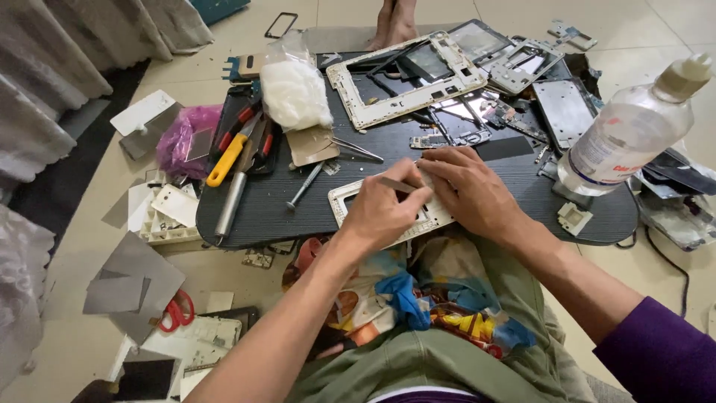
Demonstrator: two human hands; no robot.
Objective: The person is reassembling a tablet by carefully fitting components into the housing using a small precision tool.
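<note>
A white tablet frame (339, 200) lies at the near edge of a dark oval board (261, 209). My left hand (382, 213) rests on the frame and grips a thin metal tool (397, 184) whose tip points right. My right hand (466, 186) lies flat on the right part of the same frame, fingers spread and pressing down. Both hands cover most of the frame.
A larger white frame (406, 78), dark screens and circuit parts sit at the board's back. A clear bottle (630, 130) stands at right. Screwdrivers (231, 160), tweezers (358, 148), a cotton bag (294, 89) and a pink bag (183, 138) lie left. Red scissors (177, 312) rest on the floor.
</note>
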